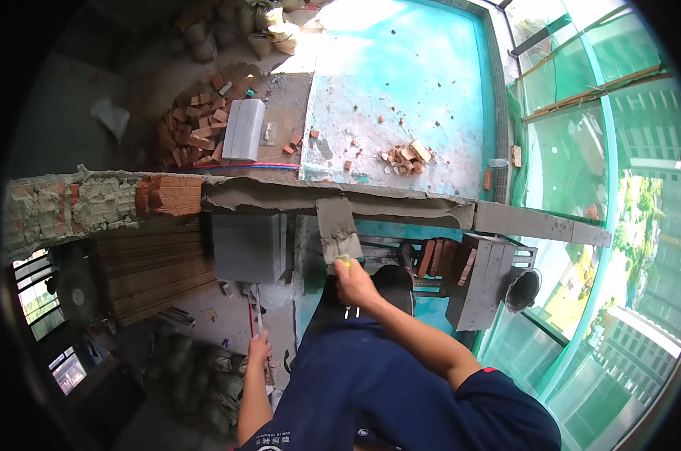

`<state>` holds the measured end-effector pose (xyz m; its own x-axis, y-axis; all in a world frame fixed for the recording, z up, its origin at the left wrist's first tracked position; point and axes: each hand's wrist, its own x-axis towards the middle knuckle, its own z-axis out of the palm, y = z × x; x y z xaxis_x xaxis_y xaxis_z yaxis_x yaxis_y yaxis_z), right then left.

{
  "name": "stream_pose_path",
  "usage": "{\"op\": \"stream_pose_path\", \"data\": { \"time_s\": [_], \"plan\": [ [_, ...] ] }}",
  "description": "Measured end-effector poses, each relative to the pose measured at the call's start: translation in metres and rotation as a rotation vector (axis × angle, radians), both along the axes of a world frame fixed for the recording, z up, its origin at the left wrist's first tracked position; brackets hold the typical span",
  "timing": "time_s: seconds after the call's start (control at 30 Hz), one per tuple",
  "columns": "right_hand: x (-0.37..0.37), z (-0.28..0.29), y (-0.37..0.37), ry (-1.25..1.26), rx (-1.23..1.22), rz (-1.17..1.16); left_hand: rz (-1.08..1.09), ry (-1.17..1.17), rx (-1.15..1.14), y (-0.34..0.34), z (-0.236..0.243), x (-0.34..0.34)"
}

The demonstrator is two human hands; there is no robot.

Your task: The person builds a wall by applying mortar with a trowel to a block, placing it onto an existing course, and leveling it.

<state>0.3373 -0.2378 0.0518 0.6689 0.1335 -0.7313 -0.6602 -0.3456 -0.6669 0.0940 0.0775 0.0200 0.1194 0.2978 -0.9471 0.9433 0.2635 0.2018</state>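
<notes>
My right hand is closed round the yellow-green handle of a trowel. Its flat blade carries some grey mortar, and the far end touches the near side of the wall top. A bed of wet mortar spreads along the wall there, uneven at its edges. Lower on the left, my left hand grips a long, thin, greyish tool that points away from me; its exact kind is not clear.
Exposed bricks form the wall's left part; grey blocks continue it rightward. Beyond lie a brick heap, pale blocks and brick rubble. Nearer, more blocks stand beside stacked bricks and a dark bucket.
</notes>
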Motion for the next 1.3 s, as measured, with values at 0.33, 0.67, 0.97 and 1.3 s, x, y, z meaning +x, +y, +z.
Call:
{"op": "stream_pose_path", "data": {
  "time_s": [0.33,0.67,0.97,1.3],
  "plan": [
    [-0.013,0.068,-0.156,0.202,0.043,-0.654,0.076,0.002,-0.04,-0.012,-0.01,0.005],
    [0.108,0.072,0.07,0.165,0.417,-0.029,-0.078,0.024,0.068,-0.035,-0.009,-0.052],
    [0.254,0.027,0.214,0.495,0.438,0.239,0.355,0.028,0.023,-0.049,0.017,-0.088],
    [0.241,-0.003,-0.013,0.245,0.055,0.266,0.385,0.12,-0.035,-0.062,-0.001,-0.1]
  ]
}}
